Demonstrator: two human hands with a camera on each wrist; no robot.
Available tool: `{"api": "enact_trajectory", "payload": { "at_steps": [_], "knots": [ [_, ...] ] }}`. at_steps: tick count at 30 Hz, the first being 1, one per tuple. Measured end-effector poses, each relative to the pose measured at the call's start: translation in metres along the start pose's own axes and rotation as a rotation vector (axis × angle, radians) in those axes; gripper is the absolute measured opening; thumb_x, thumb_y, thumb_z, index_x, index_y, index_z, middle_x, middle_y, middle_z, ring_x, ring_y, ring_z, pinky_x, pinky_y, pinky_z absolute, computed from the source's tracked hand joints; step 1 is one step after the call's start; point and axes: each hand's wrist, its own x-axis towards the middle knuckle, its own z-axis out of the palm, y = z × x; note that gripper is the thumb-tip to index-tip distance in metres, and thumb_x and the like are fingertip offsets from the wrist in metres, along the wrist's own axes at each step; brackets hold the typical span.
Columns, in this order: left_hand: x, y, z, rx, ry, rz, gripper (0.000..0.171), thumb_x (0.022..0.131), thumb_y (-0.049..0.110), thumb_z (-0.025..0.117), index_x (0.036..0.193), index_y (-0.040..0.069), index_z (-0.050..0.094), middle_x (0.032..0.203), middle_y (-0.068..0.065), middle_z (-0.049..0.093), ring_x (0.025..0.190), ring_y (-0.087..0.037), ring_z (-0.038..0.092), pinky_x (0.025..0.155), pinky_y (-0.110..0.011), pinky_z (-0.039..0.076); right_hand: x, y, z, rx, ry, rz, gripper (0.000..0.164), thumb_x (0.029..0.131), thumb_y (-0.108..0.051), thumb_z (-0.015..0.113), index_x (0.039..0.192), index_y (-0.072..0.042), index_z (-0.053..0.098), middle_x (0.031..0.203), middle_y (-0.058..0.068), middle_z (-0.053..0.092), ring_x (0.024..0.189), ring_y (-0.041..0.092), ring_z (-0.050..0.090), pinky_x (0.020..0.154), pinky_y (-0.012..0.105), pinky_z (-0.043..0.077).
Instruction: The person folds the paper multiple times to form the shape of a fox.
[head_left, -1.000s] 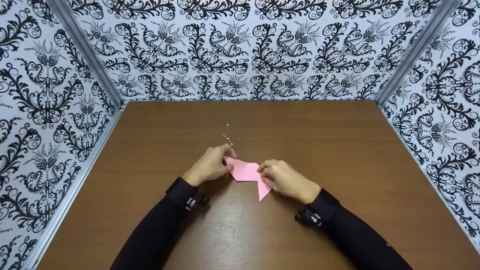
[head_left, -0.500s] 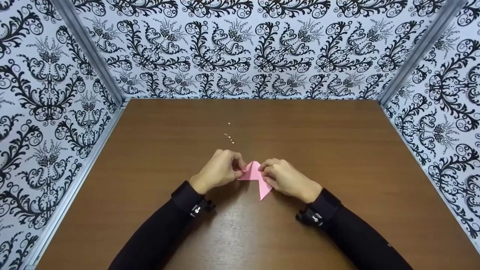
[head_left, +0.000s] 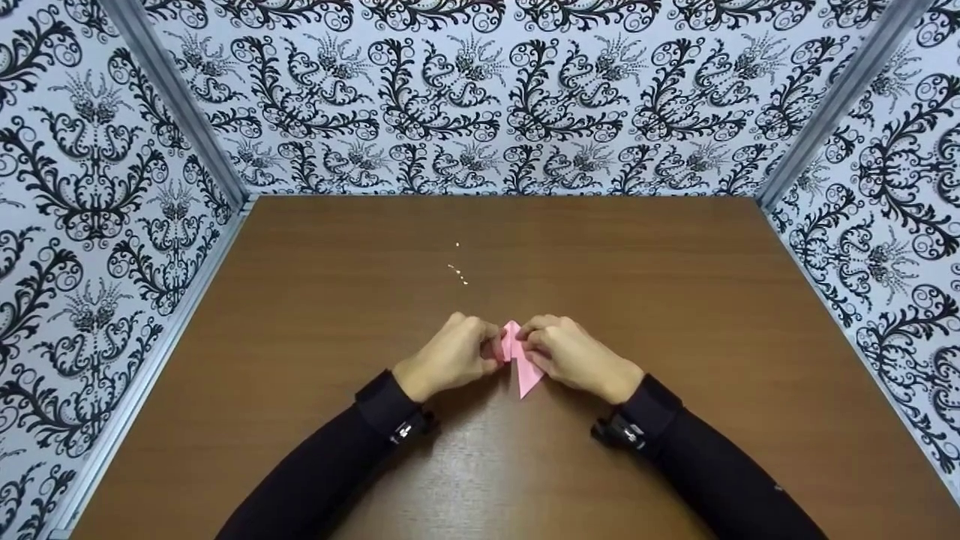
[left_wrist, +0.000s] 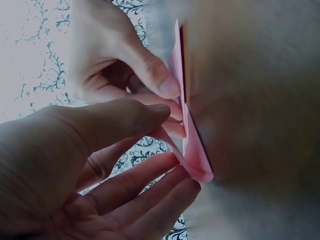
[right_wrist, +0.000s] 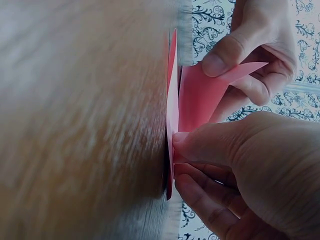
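A folded piece of pink paper (head_left: 529, 376) lies on the brown table between both hands, one pointed corner aimed toward the person. My left hand (head_left: 456, 355) pinches its left part between thumb and fingers. In the right wrist view that flap of the paper (right_wrist: 197, 97) stands up off the table, bent toward the right. My right hand (head_left: 577, 356) has thumb and fingertips on the paper's right part, holding it down close to the tabletop. Seen from the left wrist, the paper (left_wrist: 197, 155) curves up at a fold near the left fingertips.
Several tiny pale scraps (head_left: 458, 272) lie on the table (head_left: 637, 262) beyond the hands. Patterned black-and-white walls (head_left: 480, 97) with grey metal corner posts (head_left: 840, 105) enclose the table at the back and sides.
My left hand has moved right toward the right hand, lifting and folding the paper's left part over, so less pink shows. My right hand has stayed in place.
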Motion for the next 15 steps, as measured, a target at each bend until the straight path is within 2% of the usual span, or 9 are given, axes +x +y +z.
{"api": "enact_trajectory", "payload": {
  "at_steps": [5,9,12,15],
  "knots": [
    [-0.0012,-0.0017,0.0056,0.049,-0.01,0.051,0.013,0.085,0.0,0.083,0.087,0.012,0.079,0.074,0.002,0.074,0.064,0.0,0.054,0.058,-0.016,0.045,-0.0004,0.0003,0.0008,0.01,0.004,-0.004,0.006,0.093,0.002,0.081,0.098,0.001,0.083,0.115,0.018,0.08,0.106,0.034,0.078,0.087,0.046,0.067],
    [-0.0016,-0.0025,0.007,0.086,-0.03,0.104,0.011,0.085,0.001,0.085,0.087,0.009,0.077,0.075,-0.004,0.074,0.066,-0.004,0.053,0.058,-0.017,0.041,-0.0011,0.0011,0.001,0.007,0.003,0.0,0.005,0.092,0.003,0.081,0.097,0.001,0.083,0.115,0.018,0.079,0.106,0.034,0.077,0.087,0.046,0.066],
    [-0.0016,-0.0026,0.0063,0.101,-0.053,0.143,0.01,0.085,0.0,0.086,0.088,0.007,0.078,0.078,-0.006,0.077,0.068,-0.009,0.062,0.06,-0.018,0.044,-0.001,0.0016,0.0008,0.005,0.0,0.003,0.006,0.092,0.003,0.081,0.097,0.0,0.083,0.115,0.018,0.08,0.106,0.033,0.077,0.088,0.046,0.066],
    [-0.0011,-0.0024,0.0048,0.103,-0.077,0.169,0.01,0.085,-0.001,0.086,0.088,0.007,0.081,0.083,-0.005,0.08,0.075,-0.016,0.075,0.064,-0.021,0.054,-0.0003,0.002,0.0007,0.01,0.007,-0.006,0.008,0.091,0.004,0.081,0.097,0.0,0.083,0.114,0.018,0.08,0.106,0.033,0.077,0.087,0.045,0.066]
  ]
}}
